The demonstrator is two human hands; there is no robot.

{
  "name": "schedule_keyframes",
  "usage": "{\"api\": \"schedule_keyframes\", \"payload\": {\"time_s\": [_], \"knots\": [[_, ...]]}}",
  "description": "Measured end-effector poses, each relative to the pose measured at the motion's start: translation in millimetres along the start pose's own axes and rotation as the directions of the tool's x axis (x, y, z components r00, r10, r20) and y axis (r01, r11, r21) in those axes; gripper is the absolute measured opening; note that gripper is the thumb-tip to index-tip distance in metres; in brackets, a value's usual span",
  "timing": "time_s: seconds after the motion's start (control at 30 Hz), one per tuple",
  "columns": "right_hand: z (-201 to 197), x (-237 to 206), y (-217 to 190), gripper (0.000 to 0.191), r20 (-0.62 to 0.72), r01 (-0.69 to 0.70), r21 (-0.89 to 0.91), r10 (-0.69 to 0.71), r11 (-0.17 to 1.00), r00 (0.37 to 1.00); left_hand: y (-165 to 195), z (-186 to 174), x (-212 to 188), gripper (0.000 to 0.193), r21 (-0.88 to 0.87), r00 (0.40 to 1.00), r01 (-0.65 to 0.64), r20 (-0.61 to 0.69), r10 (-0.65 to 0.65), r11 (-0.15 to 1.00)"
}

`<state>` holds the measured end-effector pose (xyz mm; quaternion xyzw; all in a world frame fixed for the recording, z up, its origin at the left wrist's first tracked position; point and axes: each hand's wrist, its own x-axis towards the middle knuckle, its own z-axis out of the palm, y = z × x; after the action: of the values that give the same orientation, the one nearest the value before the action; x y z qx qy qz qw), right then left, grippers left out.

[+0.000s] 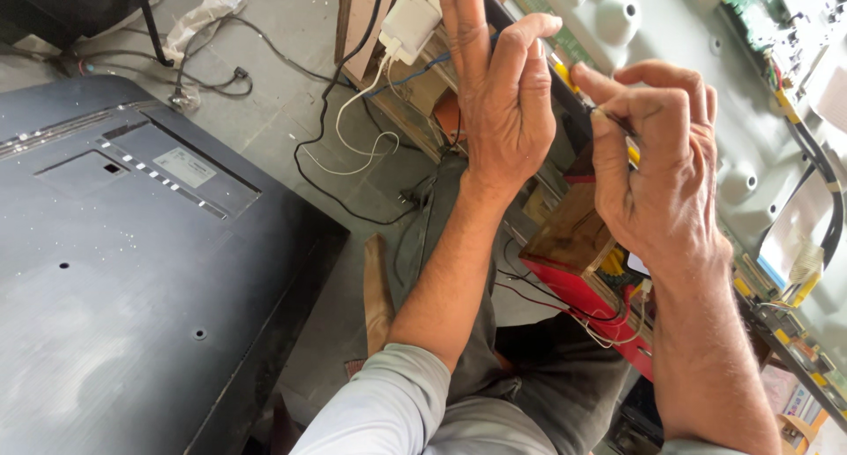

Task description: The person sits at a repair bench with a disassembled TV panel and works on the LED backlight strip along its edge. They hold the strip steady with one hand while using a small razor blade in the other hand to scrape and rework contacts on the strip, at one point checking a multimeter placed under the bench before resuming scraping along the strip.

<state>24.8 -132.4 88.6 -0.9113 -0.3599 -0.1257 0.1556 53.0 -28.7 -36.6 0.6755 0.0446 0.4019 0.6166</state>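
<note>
Grey panel (688,75) behind both hands — right hand (657,168) grip clamped on thin dark tool (618,121); left hand (503,93) fingers apart.

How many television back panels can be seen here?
2. A dark grey metal back panel lies at left on the floor. A pale grey one, with a green circuit board, lies at upper right beyond both hands. Others may be hidden.

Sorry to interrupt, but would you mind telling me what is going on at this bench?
A person is working at the edge of an opened flat-screen panel. The right hand pinches a small dark part in a closed grip, while the left hand hovers beside it, fingers loose. A detached back cover lies on the floor.
</note>
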Motion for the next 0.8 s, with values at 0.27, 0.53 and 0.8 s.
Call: {"api": "schedule_keyframes", "payload": {"time_s": [0.27,0.53,0.8], "knots": [[-8.1,-18.5,7.2,0.011,-0.121,-0.154,0.169,0.175,0.974,0.977,-0.7,-0.4,3.6,0.023,-0.004,1.0,-0.026,-0.005,0.026,1.0],[2.2,-16.8,14.9,0.007,-0.166,-0.333,0.246,0.378,0.91,0.911,-1.8,3.3,3.8,0.024,-0.009,0.999,-0.037,-0.024,0.037,0.999],[7.0,-4.6,15.4,0.007,-0.143,-0.283,0.162,0.306,0.945,0.941,-1.2,4.0,-1.6,0.022,0.001,1.0,0.005,-0.015,-0.005,1.0]]}}
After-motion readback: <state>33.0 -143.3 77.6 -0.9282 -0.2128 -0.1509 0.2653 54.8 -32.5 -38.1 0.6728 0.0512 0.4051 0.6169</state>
